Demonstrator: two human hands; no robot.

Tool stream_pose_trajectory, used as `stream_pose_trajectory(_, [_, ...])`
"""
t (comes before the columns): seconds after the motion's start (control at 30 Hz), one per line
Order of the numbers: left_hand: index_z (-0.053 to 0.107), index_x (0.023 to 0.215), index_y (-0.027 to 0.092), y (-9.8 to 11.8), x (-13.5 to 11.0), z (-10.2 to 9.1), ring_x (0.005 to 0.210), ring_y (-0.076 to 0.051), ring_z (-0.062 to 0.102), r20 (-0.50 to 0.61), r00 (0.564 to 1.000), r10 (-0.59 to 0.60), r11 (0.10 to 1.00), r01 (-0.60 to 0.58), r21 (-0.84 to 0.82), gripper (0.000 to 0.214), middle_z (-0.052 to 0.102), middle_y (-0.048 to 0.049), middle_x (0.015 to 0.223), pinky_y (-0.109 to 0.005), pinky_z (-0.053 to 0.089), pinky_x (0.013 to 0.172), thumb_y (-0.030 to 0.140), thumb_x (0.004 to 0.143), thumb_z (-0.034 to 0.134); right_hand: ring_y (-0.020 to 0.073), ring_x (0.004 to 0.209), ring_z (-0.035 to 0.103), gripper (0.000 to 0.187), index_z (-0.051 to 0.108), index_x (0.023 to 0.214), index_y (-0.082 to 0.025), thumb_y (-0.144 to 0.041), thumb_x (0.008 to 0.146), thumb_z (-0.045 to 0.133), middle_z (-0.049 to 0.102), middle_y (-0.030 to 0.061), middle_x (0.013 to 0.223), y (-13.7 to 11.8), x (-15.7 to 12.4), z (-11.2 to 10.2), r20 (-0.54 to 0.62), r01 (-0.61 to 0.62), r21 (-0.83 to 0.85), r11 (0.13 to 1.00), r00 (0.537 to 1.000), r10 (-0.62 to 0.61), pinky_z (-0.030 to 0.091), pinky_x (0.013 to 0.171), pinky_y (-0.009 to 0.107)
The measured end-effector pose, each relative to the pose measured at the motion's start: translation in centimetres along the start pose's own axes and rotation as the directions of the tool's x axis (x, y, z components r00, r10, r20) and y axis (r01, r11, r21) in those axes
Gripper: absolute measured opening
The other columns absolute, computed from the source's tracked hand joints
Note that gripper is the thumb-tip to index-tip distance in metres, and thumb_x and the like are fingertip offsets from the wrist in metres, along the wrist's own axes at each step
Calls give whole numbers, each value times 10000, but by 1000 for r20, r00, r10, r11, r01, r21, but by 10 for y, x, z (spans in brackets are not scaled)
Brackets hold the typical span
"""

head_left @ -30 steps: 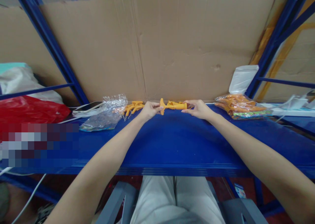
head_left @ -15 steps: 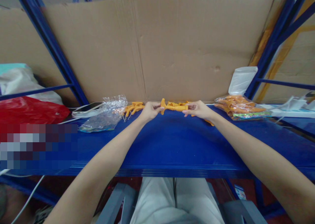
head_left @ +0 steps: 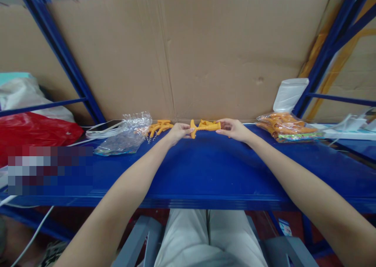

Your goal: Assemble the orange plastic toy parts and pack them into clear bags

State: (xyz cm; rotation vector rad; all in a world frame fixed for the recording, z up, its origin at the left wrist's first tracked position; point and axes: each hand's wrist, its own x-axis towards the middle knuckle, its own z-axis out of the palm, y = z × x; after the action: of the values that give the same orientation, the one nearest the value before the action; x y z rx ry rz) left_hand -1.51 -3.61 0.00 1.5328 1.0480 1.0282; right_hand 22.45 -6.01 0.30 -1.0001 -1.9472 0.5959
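My left hand [head_left: 178, 133] pinches the yellow T-shaped corkscrew handle [head_left: 193, 129] between thumb and fingers. To the right, my right hand [head_left: 233, 129] grips the far end of a hollow yellow plastic sleeve [head_left: 213, 126]. Handle and sleeve lie in one line just above the blue shelf; whether they are joined is too small to tell. Left of my left hand sits a pile of yellow corkscrew handles [head_left: 160, 127] with metal spirals showing below. More yellow parts lie behind the sleeve and my right hand, mostly hidden.
A crumpled clear plastic bag [head_left: 125, 136] and white cables [head_left: 102, 130] are at the left. On the right stands a clear bag of orange parts [head_left: 286, 126] by a white power strip [head_left: 337, 132]. Cardboard [head_left: 205, 55] walls the back of the blue shelf [head_left: 214, 173].
My right hand and the sleeve have shifted slightly left, and its fingers have changed their hold on the sleeve's end. My left hand stays on the handle. The camera view has moved slightly.
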Motion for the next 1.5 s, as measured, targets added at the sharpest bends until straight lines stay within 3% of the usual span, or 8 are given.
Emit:
stream_pose_trajectory(0.2, [617,731,102,-2,2,-2,608,-113,624,23,1000,-16,1000,16,25,100,656,-30,642,-307,509,731,178,699,673,177,682,570,281,639,787,-167,-432,709,587,633,36,728,-1,-1,-1,52,145,-212,966,989,-137,439,672,307])
stream_pose_trajectory(0.47, [543,758,129,0,0,4,584,-86,603,-12,999,45,997,-44,57,44,612,18,611,-264,483,702,142,769,583,160,620,578,361,624,714,-154,-512,679,592,630,34,655,-1,-2,0,65,98,-64,993,993,-94,448,613,285])
stream_pose_trajectory(0.73, [514,770,127,1,-2,10,612,-80,595,-26,987,161,987,-160,15,99,610,11,668,-223,467,641,122,728,603,142,581,582,469,636,641,-127,-591,672,574,652,72,612,-7,-5,-3,7,-82,40,996,997,82,419,550,249])
stream_pose_trajectory(0.87, [510,752,125,2,-2,11,583,-76,584,-33,988,151,988,-151,7,92,591,21,628,-216,464,619,102,722,594,126,535,575,456,633,631,-122,-578,633,620,642,59,563,-8,-6,-1,57,-192,138,972,981,186,391,536,239])
stream_pose_trajectory(0.97, [515,730,124,0,1,11,579,-71,571,-37,976,214,977,-213,11,89,580,26,626,-212,465,621,93,707,595,107,507,554,451,631,608,-120,-570,605,648,631,47,536,-7,-6,1,72,-237,204,950,971,227,374,529,232])
stream_pose_trajectory(1.17, [531,723,122,-8,6,9,588,-82,564,-18,942,334,942,-333,47,78,582,14,628,-211,467,609,141,695,601,106,484,553,419,629,592,-102,-512,574,714,614,58,516,-3,-4,2,119,-341,378,861,940,320,375,512,240])
stream_pose_trajectory(1.37, [555,737,119,-9,8,10,638,-88,575,-56,888,456,886,-447,125,64,600,8,663,-224,468,677,113,684,591,96,478,552,279,592,581,-114,-348,700,687,621,62,564,-4,-1,0,153,-414,519,748,906,396,446,530,239])
stream_pose_trajectory(1.5, [551,735,122,-7,7,9,603,-81,575,-47,931,362,930,-357,86,55,598,13,644,-215,473,637,110,700,592,106,507,571,294,579,609,-118,-366,762,619,621,73,586,-4,-1,0,169,-421,457,784,906,388,472,541,236])
